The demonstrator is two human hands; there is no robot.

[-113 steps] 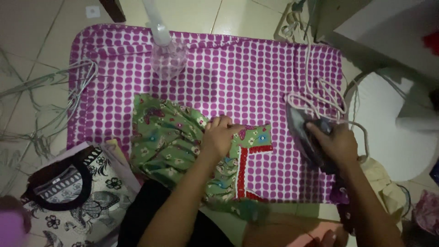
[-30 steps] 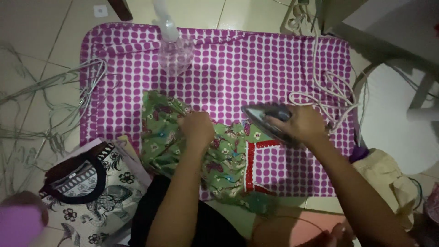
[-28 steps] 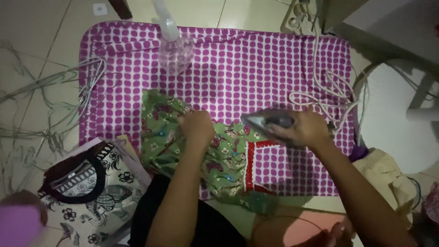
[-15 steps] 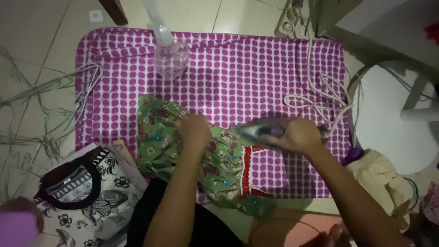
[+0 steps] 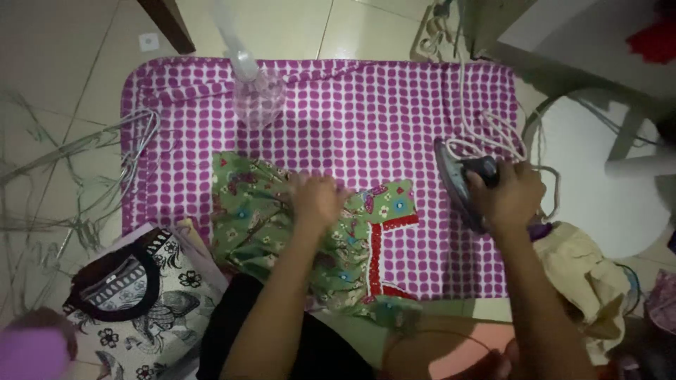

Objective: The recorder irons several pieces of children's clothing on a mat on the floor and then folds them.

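Observation:
A small green patterned garment (image 5: 260, 211) with red trim lies on a purple blanket with white dots (image 5: 366, 105) spread on the floor. My left hand (image 5: 317, 200) presses flat on the garment's middle. My right hand (image 5: 510, 193) grips the handle of a clothes iron (image 5: 458, 179), which stands tilted up on its heel at the blanket's right edge, clear of the garment. The iron's white cord (image 5: 486, 134) loops behind it.
A clear spray bottle (image 5: 257, 95) stands at the blanket's far side. Wire hangers (image 5: 84, 169) lie on the tiles to the left. A folded black-and-white printed garment (image 5: 134, 295) sits at the near left, a yellowish cloth (image 5: 591, 274) at the near right.
My right hand has taken the iron off the garment's red-trimmed part, moved it right and stood it up at the blanket's edge. My left hand stayed on the garment.

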